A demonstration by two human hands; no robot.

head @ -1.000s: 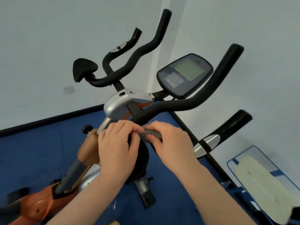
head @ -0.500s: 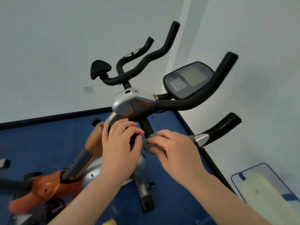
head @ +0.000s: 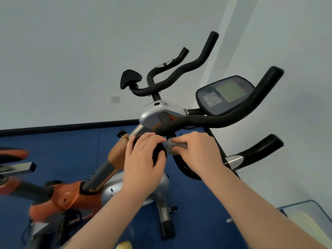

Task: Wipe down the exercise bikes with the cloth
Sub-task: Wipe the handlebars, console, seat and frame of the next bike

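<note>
An orange and silver exercise bike (head: pixel 71 194) stands before me on a blue floor, with black handlebars (head: pixel 206 121) and a grey console (head: pixel 224 95). My left hand (head: pixel 143 164) wraps around a black rounded pad (head: pixel 159 155) at the near end of the handlebar. My right hand (head: pixel 197 153) pinches a small grey cloth (head: pixel 171 147) against the bar right beside that pad. The two hands almost touch. A lower black grip with a silver band (head: pixel 251 155) sticks out to the right.
The bike's orange saddle and square metal rail (head: pixel 18 167) jut in from the left. White walls meet in a corner behind the bike; a socket (head: pixel 115 99) sits low on the wall. A blue-framed pale object (head: pixel 305 223) lies at bottom right.
The view has swung left and back, so more of the orange frame and the saddle show. Both hands stay together at the pad, the cloth shifting slightly along the bar.
</note>
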